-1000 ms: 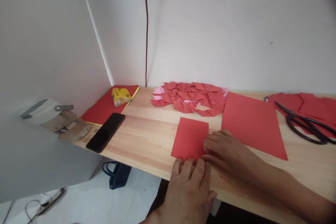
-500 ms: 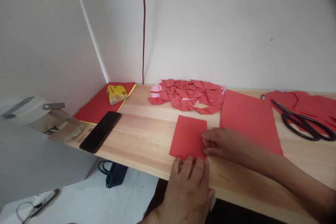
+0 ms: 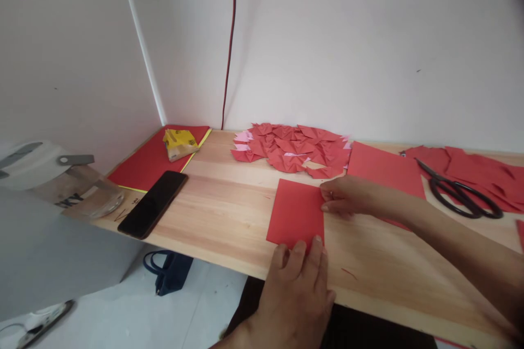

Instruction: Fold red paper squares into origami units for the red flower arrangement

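A red sheet of paper [image 3: 293, 210], looking folded to a small rectangle, lies flat on the wooden table. My left hand [image 3: 297, 289] rests palm down with spread fingertips on its near edge. At the sheet's upper right edge is my right hand [image 3: 341, 195], its fingers curled together against the paper. A larger red sheet [image 3: 387, 166] lies just behind my right hand, partly covered by the forearm. Behind the small sheet, several folded red and pink paper pieces [image 3: 292, 144] are arranged in overlapping rows.
Black-handled scissors [image 3: 458, 193] lie on red paper pieces [image 3: 487, 174] at the right. To the left are a black phone [image 3: 153, 204], a clear bottle [image 3: 88, 196] and a yellow packet [image 3: 180, 144] on a red sheet. The table's front edge [image 3: 229, 270] runs close to my left hand.
My right hand has slid away from me along the small sheet's right edge, up to its far corner. My left hand stays at the near edge. The view has shifted slightly.
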A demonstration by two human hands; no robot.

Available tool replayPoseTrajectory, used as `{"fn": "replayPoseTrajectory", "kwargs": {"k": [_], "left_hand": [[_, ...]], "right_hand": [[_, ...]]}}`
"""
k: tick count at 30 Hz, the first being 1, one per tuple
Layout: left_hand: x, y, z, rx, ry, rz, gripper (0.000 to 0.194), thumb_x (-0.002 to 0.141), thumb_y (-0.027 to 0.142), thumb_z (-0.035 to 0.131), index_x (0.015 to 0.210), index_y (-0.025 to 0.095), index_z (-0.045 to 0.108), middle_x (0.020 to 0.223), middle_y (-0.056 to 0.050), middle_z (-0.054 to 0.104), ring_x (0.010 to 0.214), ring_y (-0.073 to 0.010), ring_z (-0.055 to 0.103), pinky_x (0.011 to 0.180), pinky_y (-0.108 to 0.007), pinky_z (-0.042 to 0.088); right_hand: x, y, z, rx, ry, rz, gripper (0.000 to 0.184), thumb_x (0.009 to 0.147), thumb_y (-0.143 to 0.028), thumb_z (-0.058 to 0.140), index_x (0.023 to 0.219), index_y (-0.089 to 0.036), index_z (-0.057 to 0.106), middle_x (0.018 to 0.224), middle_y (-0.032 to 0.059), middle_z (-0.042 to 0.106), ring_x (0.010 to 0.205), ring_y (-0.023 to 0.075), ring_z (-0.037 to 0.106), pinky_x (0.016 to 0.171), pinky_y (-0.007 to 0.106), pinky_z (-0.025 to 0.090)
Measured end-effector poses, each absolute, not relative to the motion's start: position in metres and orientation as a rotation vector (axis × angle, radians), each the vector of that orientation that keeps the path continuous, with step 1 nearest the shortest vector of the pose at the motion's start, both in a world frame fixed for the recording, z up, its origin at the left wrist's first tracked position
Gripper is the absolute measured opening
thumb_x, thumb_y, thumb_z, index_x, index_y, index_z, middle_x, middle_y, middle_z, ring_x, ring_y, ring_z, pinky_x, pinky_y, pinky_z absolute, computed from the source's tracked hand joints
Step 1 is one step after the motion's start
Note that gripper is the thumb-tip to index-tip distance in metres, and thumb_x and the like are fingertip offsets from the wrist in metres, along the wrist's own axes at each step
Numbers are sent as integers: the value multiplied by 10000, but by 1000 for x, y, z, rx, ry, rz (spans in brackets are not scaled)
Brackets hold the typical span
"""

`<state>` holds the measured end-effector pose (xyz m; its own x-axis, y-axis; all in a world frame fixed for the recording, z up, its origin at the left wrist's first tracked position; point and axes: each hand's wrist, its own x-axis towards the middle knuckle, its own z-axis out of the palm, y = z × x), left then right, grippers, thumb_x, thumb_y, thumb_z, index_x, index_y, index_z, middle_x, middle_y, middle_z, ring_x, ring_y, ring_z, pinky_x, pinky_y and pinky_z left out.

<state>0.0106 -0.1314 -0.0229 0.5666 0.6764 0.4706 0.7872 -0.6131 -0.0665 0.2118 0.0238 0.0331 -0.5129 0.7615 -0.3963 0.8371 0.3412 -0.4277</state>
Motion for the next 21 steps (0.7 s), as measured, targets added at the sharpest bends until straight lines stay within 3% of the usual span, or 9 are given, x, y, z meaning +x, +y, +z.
{"fn": "replayPoseTrajectory", "kwargs": {"k": [4, 10, 17, 21], "left_hand": [[10, -131, -24, -2519, -1214, -598, 392, 945, 359, 446, 1210, 139, 634, 1323, -47, 608, 1054, -227, 537, 890, -395, 400], [6, -133, -24, -2543, -1198, -551, 388, 956, 354, 430, 1245, 166, 608, 1342, -40, 593, 1069, -225, 545, 900, -401, 406], [7, -136, -25, -2525, -1196, -567, 388, 960, 353, 424, 1236, 164, 619, 1327, -43, 606, 1067, -231, 555, 892, -402, 419], [7, -136, -23, -2526, -1210, -557, 381, 956, 348, 431, 1244, 175, 611, 1337, -30, 598, 1069, -219, 548, 893, -397, 417]], "right_hand": [[211, 34, 37, 1453, 2333, -1048, 211, 811, -367, 534, 680, -220, 457, 597, -14, 659, 595, 158, 619, 569, 253, 413], [197, 39, 55, 1447, 2234, -1038, 179, 814, -257, 488, 649, -215, 433, 567, -4, 658, 564, 155, 645, 581, 258, 457], [200, 28, 51, 1578, 2353, -714, 222, 864, -283, 440, 655, -210, 456, 642, 33, 660, 593, 179, 625, 577, 293, 417], [205, 3, 39, 1686, 2559, -429, 204, 884, -398, 488, 882, -216, 582, 836, 58, 695, 712, 229, 645, 599, 334, 447]]}}
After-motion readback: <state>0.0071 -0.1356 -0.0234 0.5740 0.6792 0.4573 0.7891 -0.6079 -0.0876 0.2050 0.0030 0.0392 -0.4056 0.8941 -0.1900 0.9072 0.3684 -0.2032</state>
